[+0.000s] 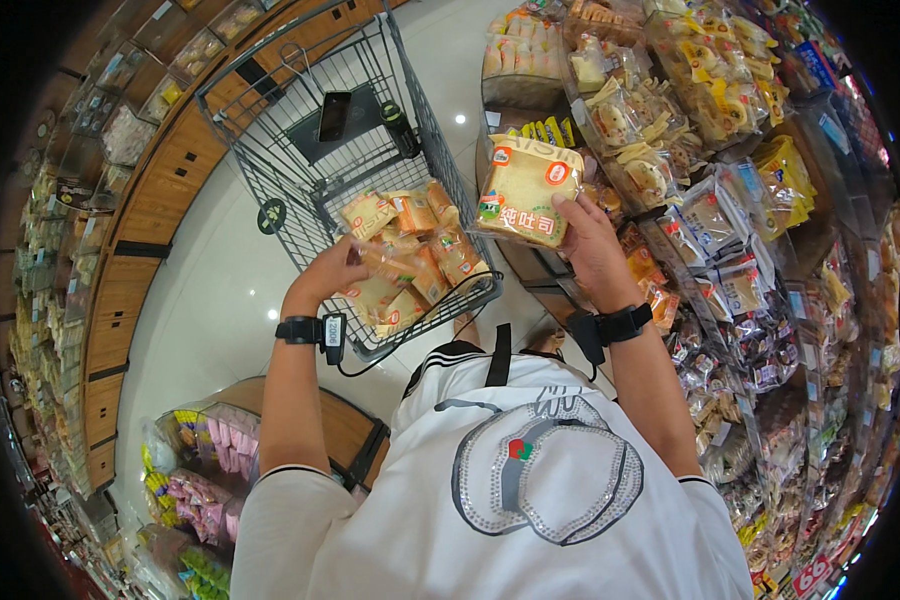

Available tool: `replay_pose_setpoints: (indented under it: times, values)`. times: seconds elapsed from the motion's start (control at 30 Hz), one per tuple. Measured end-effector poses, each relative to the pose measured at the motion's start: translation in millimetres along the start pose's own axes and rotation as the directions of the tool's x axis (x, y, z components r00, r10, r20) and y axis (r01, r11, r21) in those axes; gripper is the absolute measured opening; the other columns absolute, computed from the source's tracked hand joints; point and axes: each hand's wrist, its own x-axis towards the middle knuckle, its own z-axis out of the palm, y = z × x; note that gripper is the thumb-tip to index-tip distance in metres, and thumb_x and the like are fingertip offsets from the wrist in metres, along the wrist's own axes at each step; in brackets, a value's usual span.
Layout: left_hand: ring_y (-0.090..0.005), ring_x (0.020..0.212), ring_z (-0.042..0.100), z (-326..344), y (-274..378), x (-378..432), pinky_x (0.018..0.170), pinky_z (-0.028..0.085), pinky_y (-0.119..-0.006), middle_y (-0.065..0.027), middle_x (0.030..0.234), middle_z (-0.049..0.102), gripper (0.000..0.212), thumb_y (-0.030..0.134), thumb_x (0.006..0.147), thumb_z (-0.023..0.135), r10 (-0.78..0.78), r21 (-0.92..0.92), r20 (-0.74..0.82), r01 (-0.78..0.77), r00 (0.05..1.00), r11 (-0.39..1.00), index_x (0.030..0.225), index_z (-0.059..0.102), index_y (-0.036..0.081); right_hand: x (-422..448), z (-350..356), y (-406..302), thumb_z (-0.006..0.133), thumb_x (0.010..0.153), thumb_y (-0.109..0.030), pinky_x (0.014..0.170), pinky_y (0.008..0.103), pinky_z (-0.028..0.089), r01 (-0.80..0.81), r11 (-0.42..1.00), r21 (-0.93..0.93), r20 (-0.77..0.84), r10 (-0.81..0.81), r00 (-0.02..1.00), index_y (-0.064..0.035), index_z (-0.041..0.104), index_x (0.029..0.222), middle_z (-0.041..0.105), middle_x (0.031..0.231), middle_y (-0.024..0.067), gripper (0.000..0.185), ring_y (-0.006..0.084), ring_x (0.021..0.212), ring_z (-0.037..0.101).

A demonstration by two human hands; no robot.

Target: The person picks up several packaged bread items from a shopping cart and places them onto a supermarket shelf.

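My right hand [591,238] grips a clear-wrapped pack of sliced white toast bread [529,187] by its right edge, held over the floor gap between the cart and the shelves. My left hand [328,268] is over the near end of a wire shopping cart [264,196], its fingers closed on the end of a clear-wrapped bread pack [390,262]. Beneath and around that pack, several more wrapped bread packs [457,255] lie heaped in the cart. A phone [334,116] and a dark bottle [398,127] rest at the cart's far end.
To the right, tiered shelves hold packaged buns [615,124] and other wrapped baked goods [720,214]. A curved wooden counter [146,176] with clear bins runs along the left. Behind my left arm stands a display of pink-wrapped snacks [195,502]. A black cable hangs between my wrist straps.
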Motion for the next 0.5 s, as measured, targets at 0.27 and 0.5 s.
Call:
replay_pose_setpoints:
  times: [0.27,0.5]
  values:
    - [-0.0256,0.085,0.068,45.6,21.7,57.9,0.078,0.054,-0.035,-0.0127,0.091,0.068,0.057,0.034,0.086,0.074,-0.137,-0.337,-0.021,0.122,0.99,0.934,0.12,0.054,-0.007,-6.5,-2.9,1.9,0.062,0.099,-0.019,0.088,0.0295,0.056,-0.018,0.999,-0.048,-0.012,0.017,1.0,-0.0044,0.053,0.136,0.064,0.123,0.0046,0.041,0.0134,0.105,0.066]
    - [-0.0407,0.095,0.066,98.0,-6.4,62.9,0.085,0.053,-0.042,-0.0246,0.103,0.067,0.053,0.031,0.085,0.07,0.235,0.484,-0.441,0.009,0.866,0.875,0.119,0.056,-0.007,-12.8,-23.7,1.7,0.062,0.098,-0.02,0.089,0.0296,0.056,-0.021,0.998,-0.057,-0.06,0.018,0.998,-0.0032,0.054,0.136,0.066,0.123,0.0041,0.042,0.0132,0.106,0.067]
